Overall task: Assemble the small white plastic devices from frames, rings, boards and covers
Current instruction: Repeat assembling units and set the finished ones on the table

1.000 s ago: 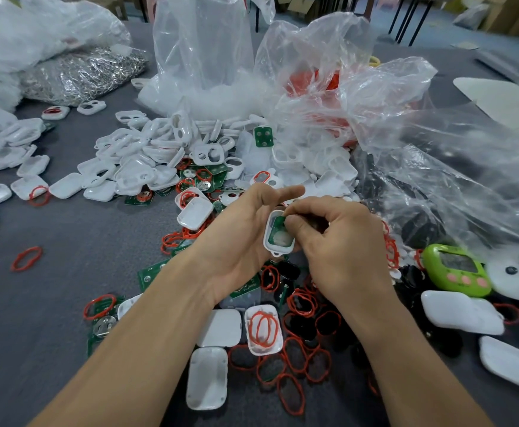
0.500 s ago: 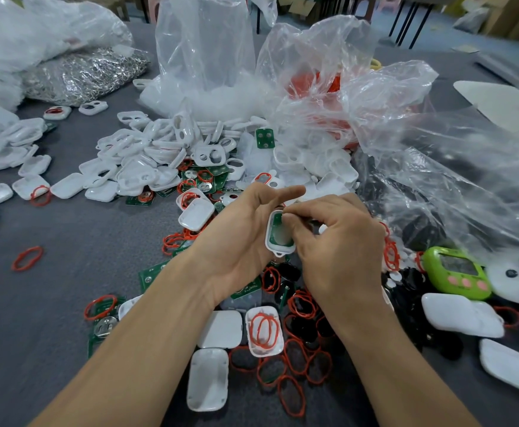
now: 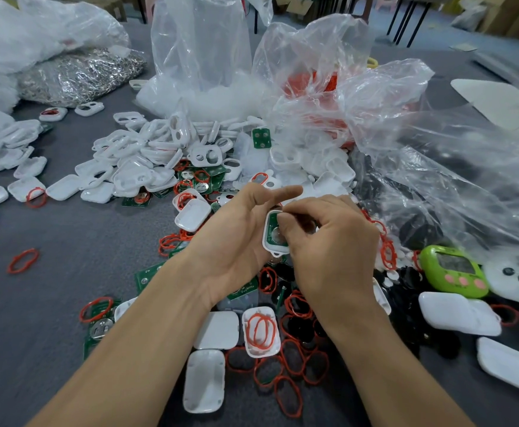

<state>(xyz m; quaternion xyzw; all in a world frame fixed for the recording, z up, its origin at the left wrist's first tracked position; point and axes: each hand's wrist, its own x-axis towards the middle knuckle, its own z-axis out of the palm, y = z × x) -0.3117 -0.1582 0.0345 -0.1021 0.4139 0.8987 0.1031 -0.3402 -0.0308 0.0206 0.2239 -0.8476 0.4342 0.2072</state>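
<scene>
While both hands meet above the middle of the grey table (image 3: 51, 303), the white frame (image 3: 269, 246) sits between them, lifted off the surface, open side facing the wearer. It has a green board (image 3: 273, 234) seated inside, with a round metal contact showing.

Grip on the left hand (image 3: 233, 245): it cradles the frame from the left. Its lower fingers are hidden behind the part, and its index finger (image 3: 286, 192) sticks out straight above, clear of the part.

Grip on the right hand (image 3: 332, 251): fingers curled tight, thumb tip on the board's upper right, pinching the frame's right edge. Can't tell what the hidden fingertips do behind it.

Table, near side:
- loose red rings (image 3: 286, 365) heaped under the wrists
- three white covers (image 3: 204, 380) beside that heap, one holding a ring
- spare boards (image 3: 147, 274) lying flat under the left forearm

Table, far side:
- pile of empty frames (image 3: 141, 161) left of centre
- clear plastic bags (image 3: 202, 50) behind it
- bag of silvery metal parts (image 3: 79, 72) far left

Off to the right there's a green gadget (image 3: 452, 269) with pink buttons.
</scene>
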